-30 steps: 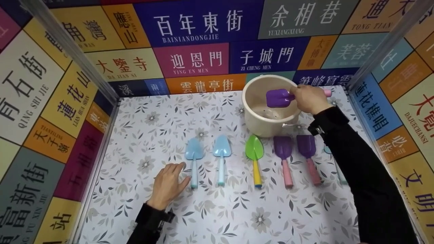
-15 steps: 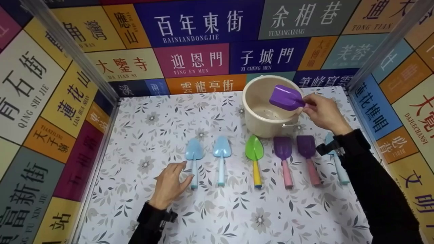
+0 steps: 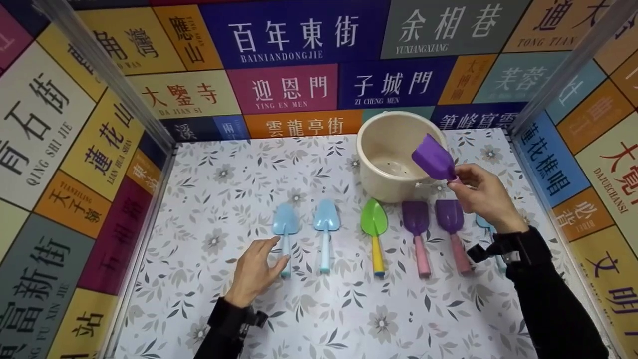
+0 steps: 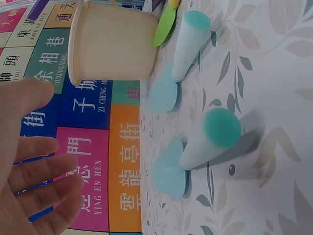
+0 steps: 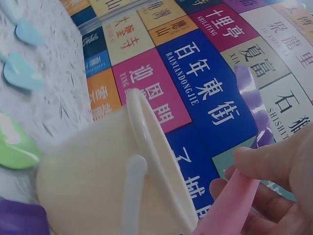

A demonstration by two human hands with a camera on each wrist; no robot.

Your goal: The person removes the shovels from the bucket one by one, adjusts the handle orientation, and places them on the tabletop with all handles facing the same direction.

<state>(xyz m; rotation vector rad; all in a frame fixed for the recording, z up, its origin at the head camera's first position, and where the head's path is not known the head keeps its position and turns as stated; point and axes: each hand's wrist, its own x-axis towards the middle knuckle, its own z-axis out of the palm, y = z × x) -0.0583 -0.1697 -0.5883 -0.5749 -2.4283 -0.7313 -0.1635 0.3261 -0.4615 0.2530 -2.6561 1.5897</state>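
Observation:
My right hand (image 3: 481,192) pinches the pink handle (image 5: 234,200) of a toy shovel with a square purple blade (image 3: 432,157). That blade overlaps the right rim of a cream bucket (image 3: 389,184) in the head view. Relaxed and holding nothing, my left hand (image 3: 254,274) hovers beside the leftmost light-blue trowel (image 3: 285,219). A second light-blue trowel (image 3: 326,217) lies to its right. Farther along the row are a green trowel with a yellow handle (image 3: 374,219) and two purple shovels with pink handles, one (image 3: 415,217) left of the other (image 3: 449,217).
Another light-blue trowel (image 3: 483,221) lies at the right end, partly hidden under my right wrist. The floral-patterned table (image 3: 309,314) is bounded by a back wall (image 3: 294,30) and side walls printed with street names. A white bucket handle (image 5: 133,196) hangs at the bucket's side.
My right hand has drawn the purple shovel back from over the bucket, toward the right and nearer to me, with its blade tilting up. My left hand has shifted slightly right.

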